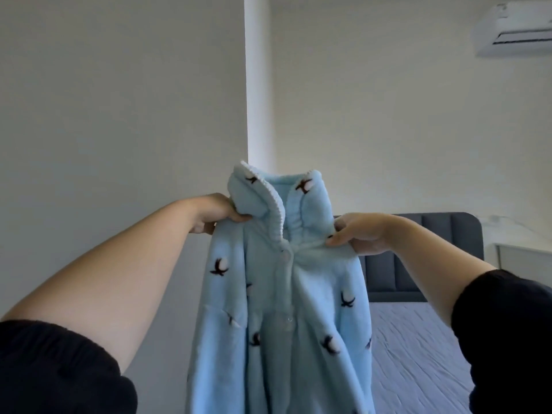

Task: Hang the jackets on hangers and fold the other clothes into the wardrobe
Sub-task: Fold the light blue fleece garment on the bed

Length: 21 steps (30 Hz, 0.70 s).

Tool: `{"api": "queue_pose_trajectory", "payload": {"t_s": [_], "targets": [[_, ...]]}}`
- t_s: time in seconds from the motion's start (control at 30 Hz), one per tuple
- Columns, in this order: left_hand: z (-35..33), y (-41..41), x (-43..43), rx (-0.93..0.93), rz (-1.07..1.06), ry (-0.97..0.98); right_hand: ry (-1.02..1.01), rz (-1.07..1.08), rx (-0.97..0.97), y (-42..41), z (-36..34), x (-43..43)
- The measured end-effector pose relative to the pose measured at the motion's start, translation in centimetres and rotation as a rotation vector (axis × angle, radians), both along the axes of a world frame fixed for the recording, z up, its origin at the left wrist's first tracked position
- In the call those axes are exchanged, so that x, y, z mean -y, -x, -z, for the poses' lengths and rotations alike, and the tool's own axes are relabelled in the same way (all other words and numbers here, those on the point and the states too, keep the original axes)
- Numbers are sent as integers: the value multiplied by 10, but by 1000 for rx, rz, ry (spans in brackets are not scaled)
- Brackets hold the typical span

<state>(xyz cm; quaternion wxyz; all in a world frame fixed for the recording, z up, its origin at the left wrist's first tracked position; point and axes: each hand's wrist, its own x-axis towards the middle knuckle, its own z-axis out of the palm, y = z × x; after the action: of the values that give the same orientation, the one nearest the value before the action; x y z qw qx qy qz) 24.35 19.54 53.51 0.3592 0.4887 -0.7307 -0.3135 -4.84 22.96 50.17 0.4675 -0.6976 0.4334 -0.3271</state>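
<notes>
Head view: my left hand (216, 215) and right hand (360, 233) each pinch one shoulder of one blue fleece jacket (280, 294), held upright.

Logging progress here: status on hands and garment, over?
Left hand and right hand each pinch the blue fleece top by its shoulders. Top hangs free, buttoned. Bed behind it.

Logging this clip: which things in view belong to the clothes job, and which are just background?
Job: light blue fleece top, gripped near the collar by the left hand and right hand.
Background: bed, headboard, air conditioner.
</notes>
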Motion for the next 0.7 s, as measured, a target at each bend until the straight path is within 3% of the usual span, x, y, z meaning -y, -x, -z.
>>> {"api": "queue_pose_trajectory", "payload": {"t_s": [0.07,0.17,0.3,0.43,0.63,0.7], "targets": [[4,0,1,-11,41,-39,51,114,-15,0,2,6],[8,9,1,179,-54,122,301,406,-7,-9,3,18],[-3,15,-3,70,-131,307,441,538,136,-8,-3,23],[-3,11,-13,116,81,169,482,483,-42,-2,2,15],[10,-10,-13,-106,386,66,317,143,441,15,14,5],[16,-7,-19,-186,329,75,284,129,529,16,15,4]]}}
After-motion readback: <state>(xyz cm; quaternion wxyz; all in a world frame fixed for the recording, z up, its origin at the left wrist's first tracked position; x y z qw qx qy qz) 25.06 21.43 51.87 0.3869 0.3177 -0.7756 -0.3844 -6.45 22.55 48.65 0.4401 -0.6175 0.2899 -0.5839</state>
